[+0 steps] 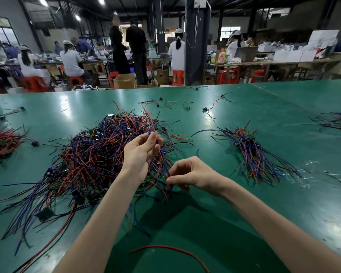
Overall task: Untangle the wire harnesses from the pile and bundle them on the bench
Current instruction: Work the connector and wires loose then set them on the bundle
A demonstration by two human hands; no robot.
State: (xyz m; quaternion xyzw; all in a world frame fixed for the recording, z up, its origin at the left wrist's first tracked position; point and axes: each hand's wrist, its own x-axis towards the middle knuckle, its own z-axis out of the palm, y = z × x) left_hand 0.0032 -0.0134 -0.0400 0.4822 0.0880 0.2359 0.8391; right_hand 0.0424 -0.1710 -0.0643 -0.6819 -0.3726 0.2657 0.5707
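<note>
Fingers [153, 139] of our left hand [140, 154] pinch a blue-and-red harness [163, 160] high, while our right hand [193, 174] pinches the same wires lower, near the bench [244, 223]; we judge this spread keeps the strand taut so it slides clear of its neighbours. We note the bench carries the main tangled pile [91, 158] left of centre, directly behind both hands, within easy reach. A sorted bundle [250, 152] lies well apart to the right, wires aligned, presumably to prevent re-tangling. One loose red wire [171, 248] lies nearest us, between our forearms, apart from everything.
</note>
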